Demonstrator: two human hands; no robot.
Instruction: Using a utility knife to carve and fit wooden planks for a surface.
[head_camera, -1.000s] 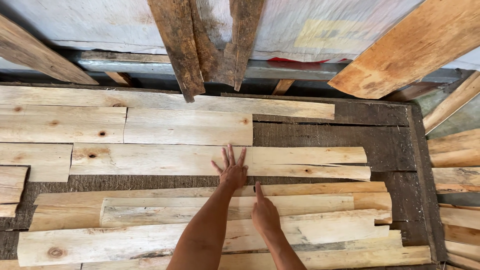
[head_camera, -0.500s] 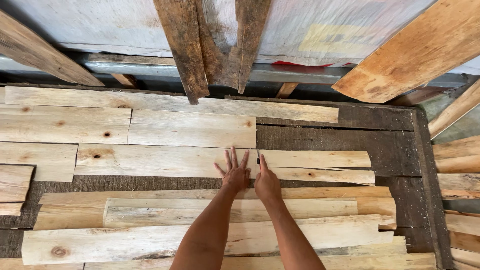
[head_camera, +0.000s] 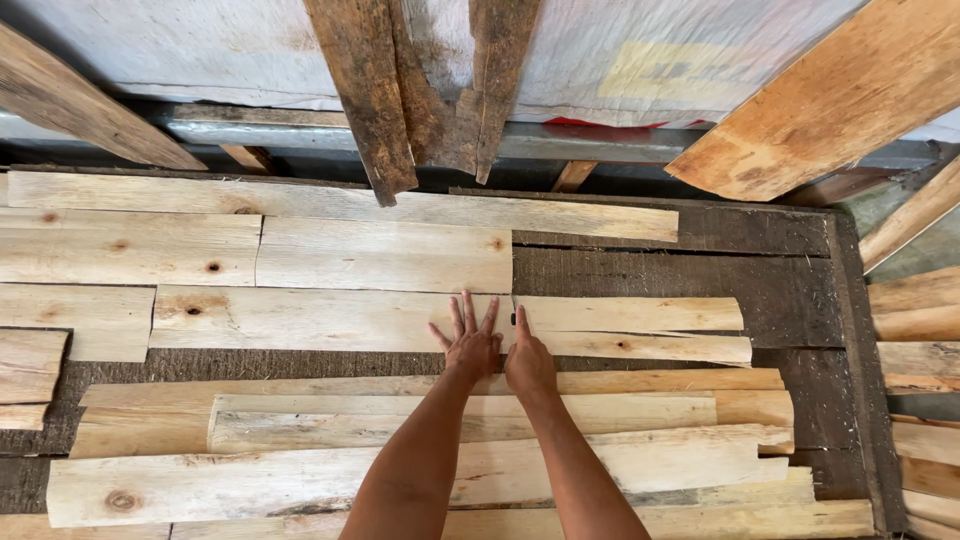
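Pale thin wood strips lie in rows on a dark board surface (head_camera: 640, 260). My left hand (head_camera: 468, 342) rests flat, fingers spread, on the right end of a long pale strip (head_camera: 320, 318). Beside it, touching, my right hand (head_camera: 528, 358) lies flat with fingers together on the left end of a split strip (head_camera: 640, 330). The two strips meet under my hands. Both forearms cross a stack of longer strips (head_camera: 420, 420) nearer to me. Neither hand grips anything.
Weathered dark planks (head_camera: 370, 90) and an orange-brown board (head_camera: 830, 90) lean against a grey sheet at the back. More pale strips are piled at the right edge (head_camera: 920, 350) and at the left (head_camera: 30, 370).
My right hand moved up from the nearer stack to lie beside my left hand on the strip row. The left hand stayed in place.
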